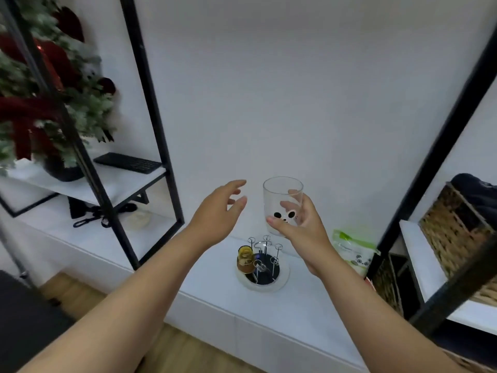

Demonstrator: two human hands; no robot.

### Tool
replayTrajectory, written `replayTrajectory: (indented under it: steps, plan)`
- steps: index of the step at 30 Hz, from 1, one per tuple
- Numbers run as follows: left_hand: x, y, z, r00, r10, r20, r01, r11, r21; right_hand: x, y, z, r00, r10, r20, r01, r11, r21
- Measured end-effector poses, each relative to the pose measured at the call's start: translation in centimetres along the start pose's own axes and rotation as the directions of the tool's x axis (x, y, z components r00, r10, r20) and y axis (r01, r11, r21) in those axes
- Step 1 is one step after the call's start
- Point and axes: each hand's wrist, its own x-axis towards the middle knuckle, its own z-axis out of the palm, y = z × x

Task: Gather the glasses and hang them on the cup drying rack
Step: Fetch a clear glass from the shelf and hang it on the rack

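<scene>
My right hand [301, 230] grips a clear glass [281, 192] with a black-and-white panda print, held upright in the air with its mouth up. Just left of the glass, my left hand [220, 211] hovers with fingers spread and nothing in it, not touching the glass. Below both hands, the cup drying rack [265, 265] stands on the white counter: thin metal prongs with looped tips rise from a round white base with a dark centre. An amber glass [245, 261] hangs upside down on a prong at the rack's left side.
A green-and-white packet [353, 251] stands right of the rack, by a black shelf frame [430, 168] with wicker baskets [454, 232]. On the left, a black-framed shelf [150, 103] carries a keyboard [127, 162] and a potted Christmas plant [45, 98]. The counter's front edge [242, 313] drops to a wood floor.
</scene>
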Motion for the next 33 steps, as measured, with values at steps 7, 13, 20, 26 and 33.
replayTrajectory:
  steps: [7,13,20,26,33]
  plan:
    - [3.6,-4.3,0.8,0.995,0.017,0.102,-0.017,1.000,-0.009,2.7,2.6,2.8,0.996,0.010,-0.091,-0.009,1.000,0.012]
    - [5.2,-8.3,2.0,0.991,-0.012,0.132,0.008,0.999,0.037,5.8,5.6,3.3,0.993,0.052,-0.103,-0.056,0.998,-0.034]
    - [8.4,-15.0,5.1,0.974,-0.076,0.214,0.055,0.993,0.101,8.7,11.7,3.6,0.973,0.200,-0.118,-0.207,0.977,-0.045]
    - [10.4,-22.5,10.3,0.924,-0.084,0.374,0.031,0.989,0.146,9.5,17.4,4.5,0.932,0.303,-0.198,-0.309,0.951,-0.001]
    - [12.3,-30.8,17.3,0.886,-0.012,0.463,-0.090,0.976,0.197,10.9,24.3,5.4,0.867,0.323,-0.380,-0.439,0.857,-0.271]
